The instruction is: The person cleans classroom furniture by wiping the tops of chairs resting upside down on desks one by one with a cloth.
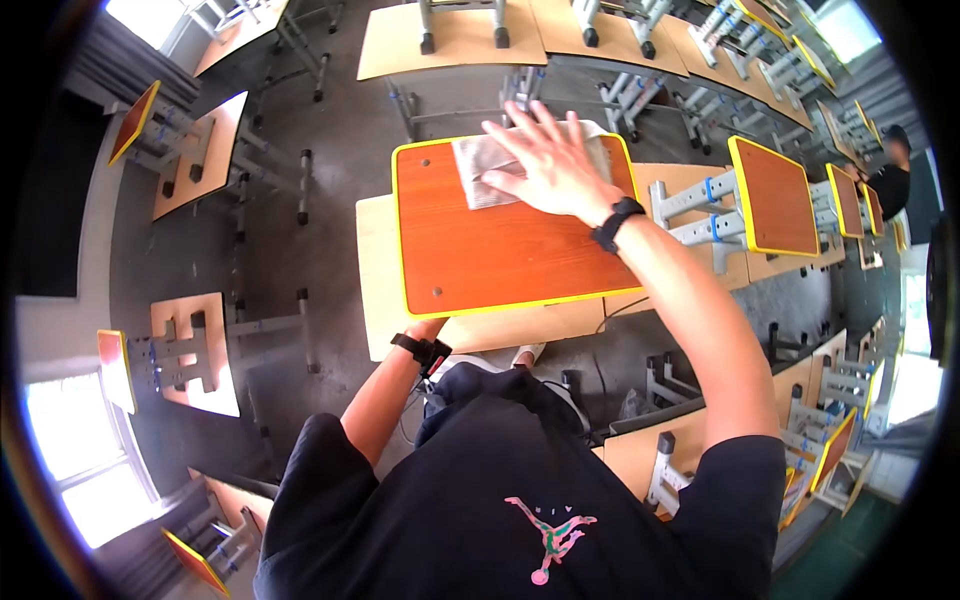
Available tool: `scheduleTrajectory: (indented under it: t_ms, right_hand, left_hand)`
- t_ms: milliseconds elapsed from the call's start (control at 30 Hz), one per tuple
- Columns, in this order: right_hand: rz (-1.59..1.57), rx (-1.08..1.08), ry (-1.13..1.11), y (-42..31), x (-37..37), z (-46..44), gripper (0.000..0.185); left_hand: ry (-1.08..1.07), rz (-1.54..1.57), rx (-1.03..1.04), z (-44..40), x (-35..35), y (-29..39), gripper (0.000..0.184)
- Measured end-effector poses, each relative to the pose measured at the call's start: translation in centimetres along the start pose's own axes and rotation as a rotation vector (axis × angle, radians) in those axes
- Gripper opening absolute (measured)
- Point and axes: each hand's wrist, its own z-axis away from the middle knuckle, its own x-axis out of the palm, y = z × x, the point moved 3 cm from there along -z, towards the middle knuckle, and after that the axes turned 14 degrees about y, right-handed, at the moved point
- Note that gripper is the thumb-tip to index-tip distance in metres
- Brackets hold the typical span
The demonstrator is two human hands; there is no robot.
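Note:
A stool seat (500,255), orange-brown with yellow edging and screw heads at its corners, is in front of me over a light wood desk (378,270). On the far part of the seat lies a pale striped cloth (478,180). My right hand (555,168) rests flat on this cloth with its fingers spread, a dark band around the wrist. At the near left edge of the seat is my left hand (428,328). Its fingers are hidden beneath the seat, so their grip does not show.
Stools with grey metal legs lie on other desks, one with its seat (776,195) close on the right. More desks (450,45) stand ahead and at the left (205,165). A person in dark clothes (888,185) is at the far right. A cable (600,370) hangs near my desk.

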Motion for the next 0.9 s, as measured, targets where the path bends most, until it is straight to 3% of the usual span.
scheduleTrajectory:
  t_ms: [167, 433, 900]
  right_hand:
    - [-0.018, 0.055, -0.092, 3.9, -1.5, 2.3, 0.081]
    - [-0.070, 0.177, -0.182, 2.4, -2.9, 2.9, 0.079]
    - [-0.138, 0.171, 0.086, -4.5, -7.0, 13.9, 0.075]
  left_hand:
    - [0.122, -0.032, -0.007, 0.6, -0.3, 1.1, 0.076]
    - [0.272, -0.067, 0.020, 0.7, -0.3, 2.1, 0.074]
    - [0.377, -0.093, 0.094, -2.0, -1.3, 4.2, 0.069]
